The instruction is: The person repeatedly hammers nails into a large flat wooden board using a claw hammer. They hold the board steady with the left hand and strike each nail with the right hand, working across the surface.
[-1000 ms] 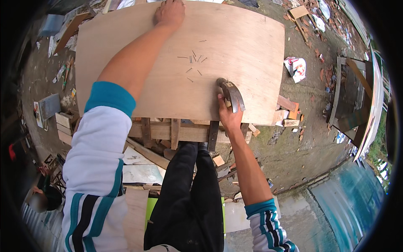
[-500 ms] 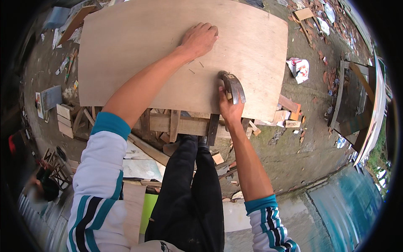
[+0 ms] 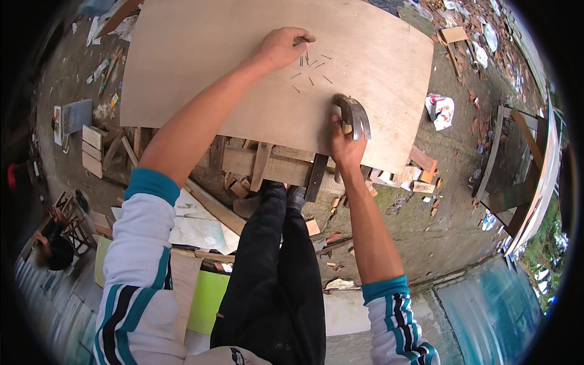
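Note:
A wide sheet of plywood lies in front of me on a wooden frame. Over its far middle, my left hand is closed, fingers curled downward around nails that show only as dark bits. Several loose nails are scattered on the sheet just below that hand. My right hand grips a claw hammer close under its metal head, over the sheet's near right part. Most of the hammer's handle is hidden behind the hand and forearm.
Wood offcuts lie by the sheet's near right corner. A white plastic bag is on the ground to the right, near an old wooden frame. A green panel stands by my legs. Another person is at the far left.
My left hand has loosened slightly from a fist, and more nails now lie below it. The view has shifted; my right hand still holds the hammer over the sheet.

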`<state>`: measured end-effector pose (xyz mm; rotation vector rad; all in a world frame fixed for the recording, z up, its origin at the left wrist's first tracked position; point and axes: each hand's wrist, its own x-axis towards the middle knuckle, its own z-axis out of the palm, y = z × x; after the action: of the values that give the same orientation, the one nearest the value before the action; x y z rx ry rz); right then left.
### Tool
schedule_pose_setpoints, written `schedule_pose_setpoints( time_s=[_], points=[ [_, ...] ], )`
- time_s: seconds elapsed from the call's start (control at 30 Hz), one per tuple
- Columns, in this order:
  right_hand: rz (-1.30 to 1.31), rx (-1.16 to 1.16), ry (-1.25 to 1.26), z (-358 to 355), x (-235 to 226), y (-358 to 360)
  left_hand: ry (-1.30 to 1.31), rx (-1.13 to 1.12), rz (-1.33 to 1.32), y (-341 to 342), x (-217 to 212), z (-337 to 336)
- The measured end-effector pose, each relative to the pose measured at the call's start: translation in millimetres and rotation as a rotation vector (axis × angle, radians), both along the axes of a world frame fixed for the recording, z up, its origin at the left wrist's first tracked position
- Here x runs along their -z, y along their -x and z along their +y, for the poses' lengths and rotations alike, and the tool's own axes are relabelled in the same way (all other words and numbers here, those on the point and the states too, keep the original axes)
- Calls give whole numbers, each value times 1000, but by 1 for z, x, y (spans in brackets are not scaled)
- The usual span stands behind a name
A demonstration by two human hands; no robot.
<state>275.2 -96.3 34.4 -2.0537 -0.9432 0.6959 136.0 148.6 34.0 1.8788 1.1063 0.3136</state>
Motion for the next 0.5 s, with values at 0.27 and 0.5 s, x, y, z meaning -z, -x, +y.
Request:
schedule_pose_setpoints(
  time_s=[0.27,0.5],
  points=[
    [-13,-27,59,1,-2,0,-117,-190,191,14,-4,-17],
    [39,-7,53,-1,2,0,-378,-28,94,35,14,-27]
  ],
)
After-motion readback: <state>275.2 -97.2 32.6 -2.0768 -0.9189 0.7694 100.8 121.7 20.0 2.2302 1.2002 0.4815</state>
